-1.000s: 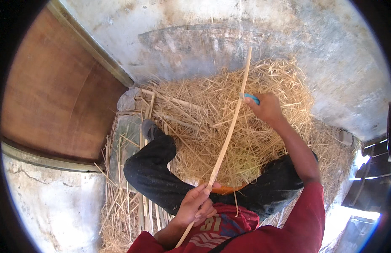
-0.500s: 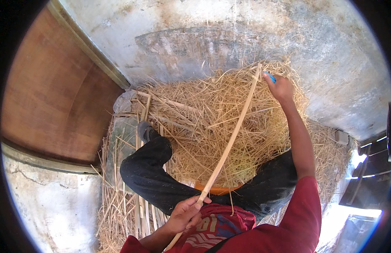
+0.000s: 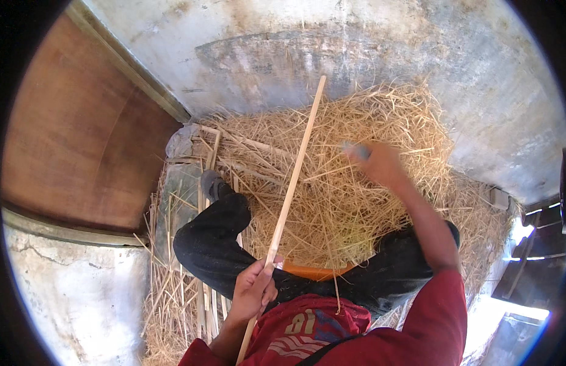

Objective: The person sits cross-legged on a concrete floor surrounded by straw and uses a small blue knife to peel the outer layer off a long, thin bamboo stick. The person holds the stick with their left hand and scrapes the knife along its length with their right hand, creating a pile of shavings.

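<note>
Strip swung L vs prev. frame, slanting over straw pile, tip past its far edge. R grip pulled back over pile's R half, clenched round blurred bluish tool, clear of strip. L grip closed on strip, near-L of pile.

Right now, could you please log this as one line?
left hand: grips pale strip | right hand: holds blurred tool, off strip | shavings: heaped

Counting two hands, one held strip, one tool, one shoe, one straw heap, one brown panel.
</note>
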Tool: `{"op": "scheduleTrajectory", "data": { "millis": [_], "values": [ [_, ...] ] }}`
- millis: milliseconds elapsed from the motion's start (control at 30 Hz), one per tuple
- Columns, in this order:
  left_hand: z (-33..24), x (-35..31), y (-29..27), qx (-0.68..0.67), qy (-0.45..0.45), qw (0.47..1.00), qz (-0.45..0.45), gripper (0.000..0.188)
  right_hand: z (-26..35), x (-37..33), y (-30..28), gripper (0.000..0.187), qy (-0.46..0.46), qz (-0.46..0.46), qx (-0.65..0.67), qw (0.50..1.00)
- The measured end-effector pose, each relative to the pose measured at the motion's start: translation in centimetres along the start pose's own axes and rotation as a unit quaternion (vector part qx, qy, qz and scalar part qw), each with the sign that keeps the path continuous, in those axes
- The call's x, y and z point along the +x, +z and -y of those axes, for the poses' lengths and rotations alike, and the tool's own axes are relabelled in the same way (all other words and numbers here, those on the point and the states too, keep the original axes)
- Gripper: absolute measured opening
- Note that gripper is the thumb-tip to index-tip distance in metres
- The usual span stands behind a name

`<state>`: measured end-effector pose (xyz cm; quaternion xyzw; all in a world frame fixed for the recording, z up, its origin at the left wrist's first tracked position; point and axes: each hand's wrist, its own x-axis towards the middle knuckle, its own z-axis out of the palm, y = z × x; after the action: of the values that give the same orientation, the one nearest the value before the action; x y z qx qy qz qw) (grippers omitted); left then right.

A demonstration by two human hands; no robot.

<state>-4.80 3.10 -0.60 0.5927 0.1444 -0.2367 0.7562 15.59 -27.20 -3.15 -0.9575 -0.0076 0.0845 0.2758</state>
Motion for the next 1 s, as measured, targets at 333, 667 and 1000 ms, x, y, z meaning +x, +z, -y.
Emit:
{"op": "scheduleTrajectory", "data": {
  "millis": [333, 667, 1000],
  "values": [
    [-2.0, 0.3, 3.5, -0.058, -0.018, 0.994, 0.092, 0.032, 2.1, -3.1, 2.1, 0.064, -0.179, -0.049, -0.029, 0.982],
    [-1.9, -0.8, 3.4, -0.084, -0.038, 0.987, 0.13, 0.031, 0.9, -0.9, 1.0, 0.07, -0.057, -0.099, -0.055, 0.992],
    [-1.9, -1.2, 3.0, -0.077, -0.036, 0.989, 0.12, 0.029, 3.4, -5.8, 3.6, 0.059, -0.276, -0.069, -0.04, 0.958]
  ]
}}
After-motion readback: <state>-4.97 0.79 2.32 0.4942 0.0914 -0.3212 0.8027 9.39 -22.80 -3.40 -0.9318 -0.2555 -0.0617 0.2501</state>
